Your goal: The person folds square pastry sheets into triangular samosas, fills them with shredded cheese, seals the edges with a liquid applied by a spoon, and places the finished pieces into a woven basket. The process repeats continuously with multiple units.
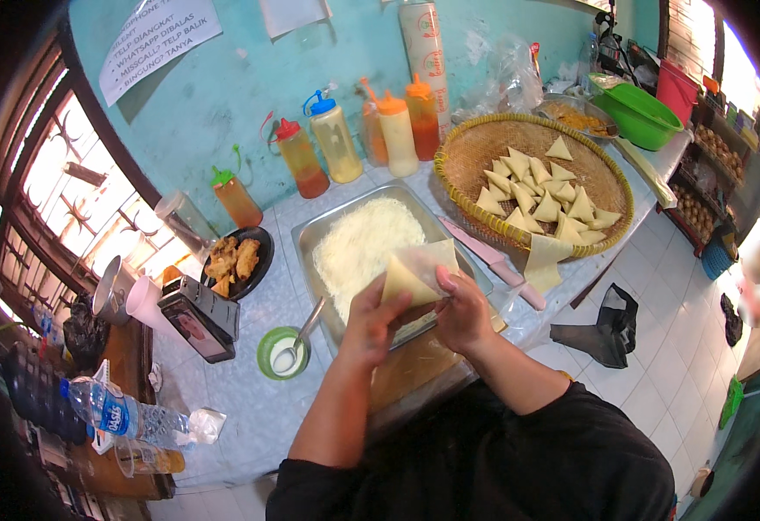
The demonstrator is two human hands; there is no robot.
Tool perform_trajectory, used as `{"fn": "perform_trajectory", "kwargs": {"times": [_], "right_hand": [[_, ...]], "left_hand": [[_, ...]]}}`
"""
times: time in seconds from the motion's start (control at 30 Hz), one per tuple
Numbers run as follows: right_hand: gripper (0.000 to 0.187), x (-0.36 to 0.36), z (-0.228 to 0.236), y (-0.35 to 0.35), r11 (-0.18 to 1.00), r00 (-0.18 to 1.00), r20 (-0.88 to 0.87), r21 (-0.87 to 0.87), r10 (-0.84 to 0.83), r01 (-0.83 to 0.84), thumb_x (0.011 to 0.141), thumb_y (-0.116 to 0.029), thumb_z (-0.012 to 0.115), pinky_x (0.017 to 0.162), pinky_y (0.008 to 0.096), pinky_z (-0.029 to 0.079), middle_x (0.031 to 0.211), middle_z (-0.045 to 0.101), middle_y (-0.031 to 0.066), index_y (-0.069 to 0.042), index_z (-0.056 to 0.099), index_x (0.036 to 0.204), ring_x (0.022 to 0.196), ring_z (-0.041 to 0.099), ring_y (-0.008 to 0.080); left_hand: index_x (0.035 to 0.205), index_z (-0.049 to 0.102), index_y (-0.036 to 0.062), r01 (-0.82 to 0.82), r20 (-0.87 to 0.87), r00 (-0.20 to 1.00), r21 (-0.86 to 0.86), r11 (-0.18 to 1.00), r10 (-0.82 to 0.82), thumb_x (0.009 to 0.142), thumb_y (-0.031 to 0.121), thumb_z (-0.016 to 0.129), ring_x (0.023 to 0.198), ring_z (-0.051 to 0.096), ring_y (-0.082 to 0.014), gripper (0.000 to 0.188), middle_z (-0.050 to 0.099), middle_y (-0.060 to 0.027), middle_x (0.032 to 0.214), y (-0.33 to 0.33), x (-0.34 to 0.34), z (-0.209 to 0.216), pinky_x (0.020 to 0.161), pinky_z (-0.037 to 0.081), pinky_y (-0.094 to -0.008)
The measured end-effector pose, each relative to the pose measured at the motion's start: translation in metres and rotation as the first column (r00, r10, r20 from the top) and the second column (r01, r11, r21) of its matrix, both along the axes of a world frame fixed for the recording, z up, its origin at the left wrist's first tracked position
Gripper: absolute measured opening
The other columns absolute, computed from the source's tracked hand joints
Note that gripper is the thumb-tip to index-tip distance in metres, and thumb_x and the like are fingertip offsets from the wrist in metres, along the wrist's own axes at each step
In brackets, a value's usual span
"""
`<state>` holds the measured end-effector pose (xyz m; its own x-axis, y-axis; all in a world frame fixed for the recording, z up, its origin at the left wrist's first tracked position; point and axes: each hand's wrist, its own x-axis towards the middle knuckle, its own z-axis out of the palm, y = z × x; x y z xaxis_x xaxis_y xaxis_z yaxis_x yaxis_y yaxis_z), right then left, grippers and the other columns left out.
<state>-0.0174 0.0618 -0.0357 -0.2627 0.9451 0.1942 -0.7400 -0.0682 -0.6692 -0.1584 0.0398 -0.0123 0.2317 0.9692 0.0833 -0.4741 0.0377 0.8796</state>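
Between my two hands, over the near part of a metal tray [303, 276], is a thin pale pastry wrapper [404, 280] partly folded to a triangle. My left hand [373, 321] is closed on its left side. With thumb and fingers my right hand [467, 314] pinches the right side. White shredded filling [369, 236] is heaped in the tray. To the left stands a green bowl [264, 354] of white paste with a metal spoon [311, 319] in it. A pink knife [494, 262] lies right of the tray. Several folded triangles [548, 207] lie in a round woven basket [471, 156].
Squeeze bottles [338, 143] line the wall behind the tray. A black plate [263, 252] of fried food, a propped phone [196, 326] and a water bottle [128, 415] stand at left. One loose wrapper [546, 259] hangs by the basket. A wooden board [414, 369] lies before me.
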Motion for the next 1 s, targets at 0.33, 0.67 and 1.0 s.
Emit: {"fn": "perform_trajectory", "kwargs": {"times": [0.33,0.67,1.0], "right_hand": [[0.049,-0.006,-0.004,0.006,0.996,0.993,0.075,0.028,-0.088,0.086,0.09,-0.024,0.052,0.099,0.0318,0.035,0.122,0.054,0.0128,0.004,0.041,0.128,0.113,0.051,0.0214],[0.078,-0.002,0.016,-0.023,0.463,0.148,0.499,0.858,-0.854,-0.224,0.08,-0.02,0.051,0.111,0.0491,0.001,0.148,0.019,0.0219,0.004,0.011,0.143,0.137,0.017,0.0364],[0.07,-0.006,0.034,-0.058,0.271,0.242,0.354,0.909,-0.903,-0.318,0.093,-0.044,0.03,0.11,0.0519,0.001,0.145,0.026,0.0229,0.004,0.017,0.142,0.136,0.023,0.0373]], "left_hand": [[0.128,0.044,-0.0019,-0.13,-0.101,0.986,0.019,0.991,0.131,0.088,0.005,0.054,0.106,0.056,-0.0229,0.042,0.055,-0.0113,0.118,-0.001,0.004,0.001,0.089,0.05,-0.0335],[0.119,0.051,-0.0007,-0.24,-0.281,0.918,0.169,0.956,0.28,0.086,0.013,0.057,0.088,0.056,-0.0114,0.036,0.058,-0.0067,0.103,0.004,0.011,-0.001,0.075,0.047,-0.0262],[0.117,0.052,0.0039,-0.071,0.138,0.989,0.122,0.99,0.054,0.093,0.024,0.047,0.105,0.055,-0.017,0.032,0.057,-0.0046,0.115,-0.065,-0.004,0.032,0.09,0.041,-0.0304]]}}
